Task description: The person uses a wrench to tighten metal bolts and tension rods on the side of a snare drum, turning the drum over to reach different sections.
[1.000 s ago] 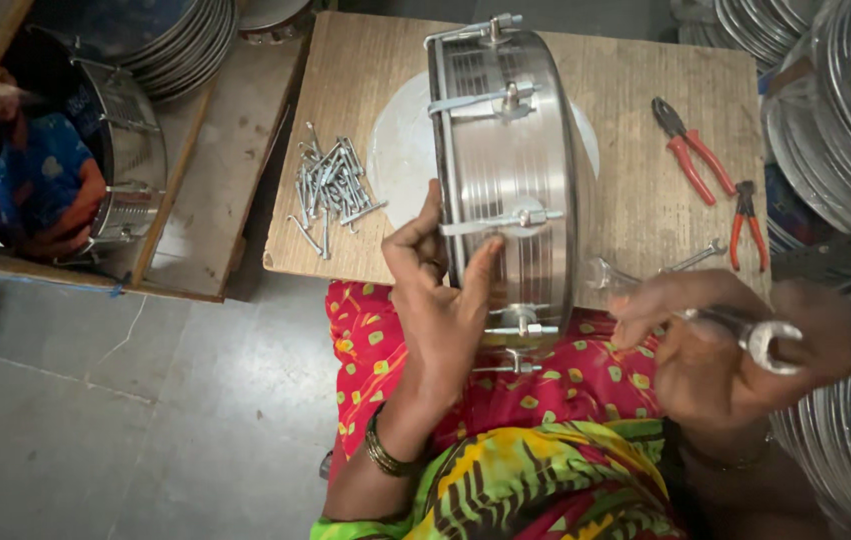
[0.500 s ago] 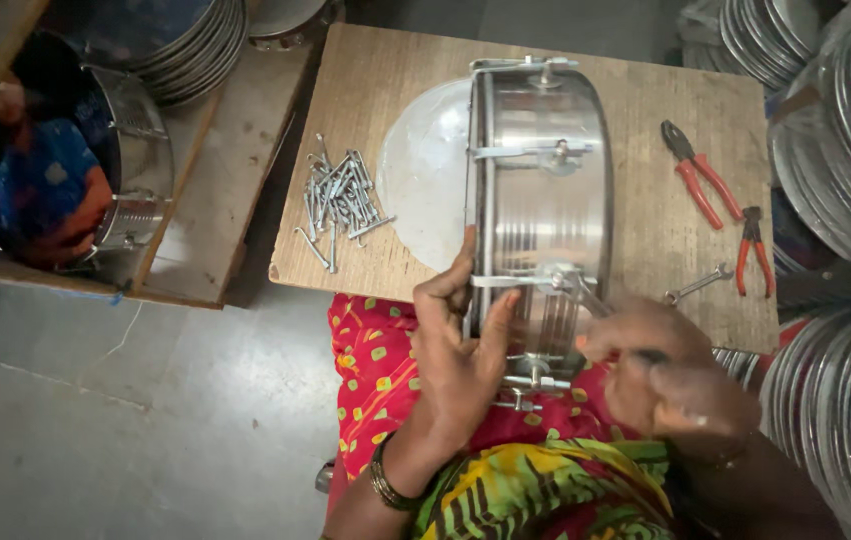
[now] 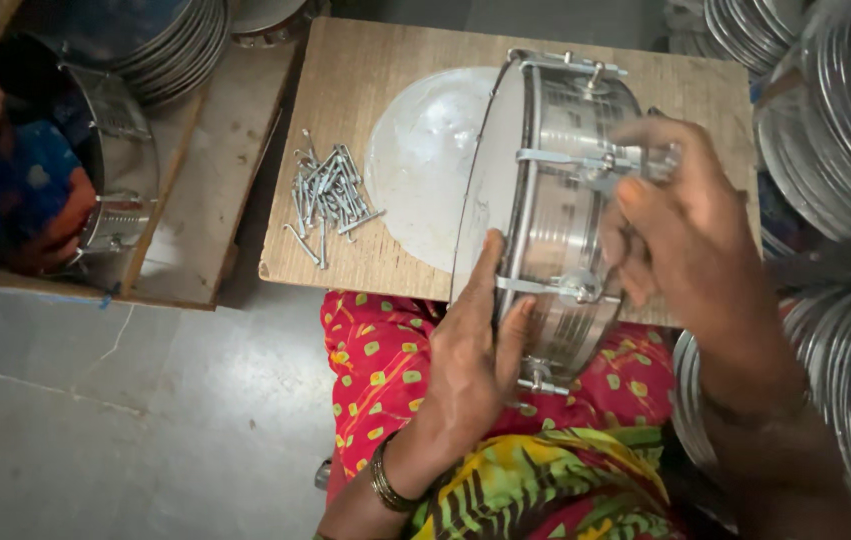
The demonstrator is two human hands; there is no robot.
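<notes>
Steel-shelled round drum (image 3: 555, 200) stands on edge, several tension rods fitted; left hand (image 3: 470, 370) grips its rim, right hand (image 3: 680, 230) pinches a lug. Loose silver bolts (image 3: 327, 195) remain on the wooden board (image 3: 365, 80).

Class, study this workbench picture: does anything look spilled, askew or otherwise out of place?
The bolts lie in a loose, crisscrossed heap on the board, not in any container. The drum stands tilted on its edge, but the left hand steadies it while the right hand works at its side.
</notes>
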